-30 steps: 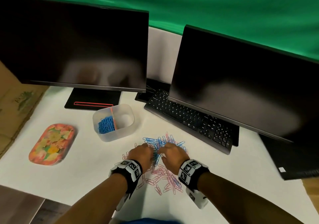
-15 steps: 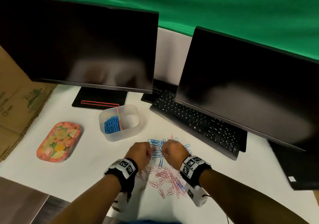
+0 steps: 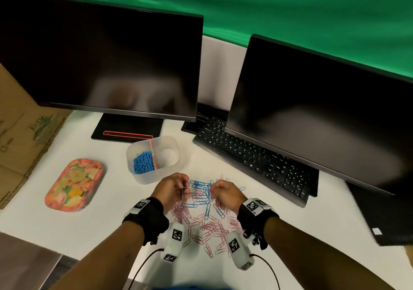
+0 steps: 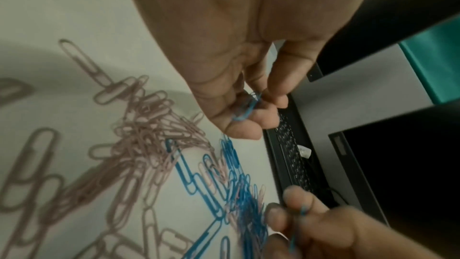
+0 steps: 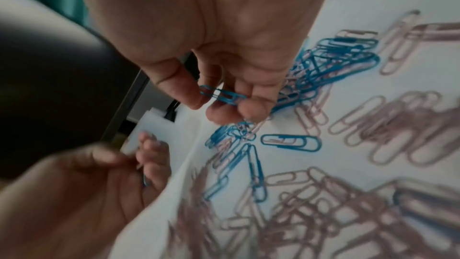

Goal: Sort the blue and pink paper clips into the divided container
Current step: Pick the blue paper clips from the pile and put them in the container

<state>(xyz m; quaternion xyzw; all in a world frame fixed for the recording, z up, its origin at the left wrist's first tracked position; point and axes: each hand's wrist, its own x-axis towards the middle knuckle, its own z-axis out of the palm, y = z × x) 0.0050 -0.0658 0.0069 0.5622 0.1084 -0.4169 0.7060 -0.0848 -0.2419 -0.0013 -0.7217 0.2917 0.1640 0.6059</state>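
Two hands, left hand [image 3: 173, 188] and right hand [image 3: 225, 194], each pinch blue paper clips [image 5: 222, 95] above the mixed pile [image 3: 205, 218] on the counter [image 3: 89, 233], near the divided container [image 3: 154, 158].

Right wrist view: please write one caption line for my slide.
Right hand pinches a blue clip above mixed blue and pink clips on the white table.

Two dark monitors [image 3: 100, 61] stand behind a black keyboard [image 3: 257, 155]; a floral tray [image 3: 74, 184], perhaps tin, lies left
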